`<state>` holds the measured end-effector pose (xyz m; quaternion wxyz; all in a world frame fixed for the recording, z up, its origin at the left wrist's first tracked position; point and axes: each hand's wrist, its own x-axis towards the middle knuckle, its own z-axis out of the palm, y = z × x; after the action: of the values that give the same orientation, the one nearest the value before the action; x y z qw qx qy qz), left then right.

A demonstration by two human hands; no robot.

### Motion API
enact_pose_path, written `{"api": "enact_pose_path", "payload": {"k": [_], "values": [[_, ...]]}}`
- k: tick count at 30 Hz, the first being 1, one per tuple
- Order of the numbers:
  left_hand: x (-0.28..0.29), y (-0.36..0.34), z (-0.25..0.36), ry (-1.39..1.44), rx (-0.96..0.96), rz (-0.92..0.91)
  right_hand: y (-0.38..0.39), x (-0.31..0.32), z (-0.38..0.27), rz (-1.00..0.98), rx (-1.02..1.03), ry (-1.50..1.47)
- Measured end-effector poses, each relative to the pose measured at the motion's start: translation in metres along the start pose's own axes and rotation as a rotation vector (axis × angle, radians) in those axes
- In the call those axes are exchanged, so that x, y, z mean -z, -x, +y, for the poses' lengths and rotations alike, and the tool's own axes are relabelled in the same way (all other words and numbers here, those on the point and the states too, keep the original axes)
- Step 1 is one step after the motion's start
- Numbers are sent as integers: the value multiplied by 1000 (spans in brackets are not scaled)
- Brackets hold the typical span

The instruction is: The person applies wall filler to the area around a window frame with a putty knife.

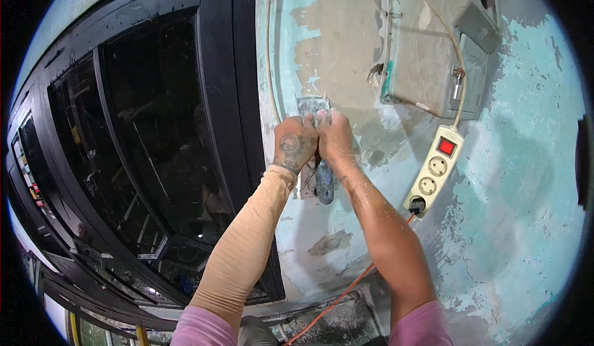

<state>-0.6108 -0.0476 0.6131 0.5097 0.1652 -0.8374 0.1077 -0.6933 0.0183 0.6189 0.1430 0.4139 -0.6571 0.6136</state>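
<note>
Both my hands are closed around one scraper, its broad metal blade (pixel 312 103) pressed to the wall above my knuckles. Below the grip its dark blue handle (pixel 325 185) sticks out downward. My left hand (pixel 296 139), with a beige sleeve on that arm, wraps the tool from the left. Tight against it, my right hand (pixel 335 137) grips from the right, its forearm bare and dusted with flakes. Around the blade, the wall (pixel 337 55) shows patches of grey-brown plaster between remnants of turquoise paint. Behind the handle is a pale socket plate (pixel 307 184), mostly covered.
A dark-framed glass window (pixel 154 117) fills the left side. To the right, a cream power strip (pixel 438 163) hangs by its cable, with a black plug and an orange cord (pixel 346 290) running down from it. A grey metal box (pixel 473 77) with a padlock juts out above.
</note>
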Motion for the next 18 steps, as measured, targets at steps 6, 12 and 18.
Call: {"api": "enact_pose_path", "payload": {"k": [6, 12, 18], "values": [[-3, -4, 0, 118, 86, -20, -7, 0, -1, 5, 31, -23], [37, -67, -17, 48, 77, -50, -49, 8, -61, 16, 87, -25], [35, -76, -19, 22, 34, -48, -63, 13, -66, 23, 92, -37]]}}
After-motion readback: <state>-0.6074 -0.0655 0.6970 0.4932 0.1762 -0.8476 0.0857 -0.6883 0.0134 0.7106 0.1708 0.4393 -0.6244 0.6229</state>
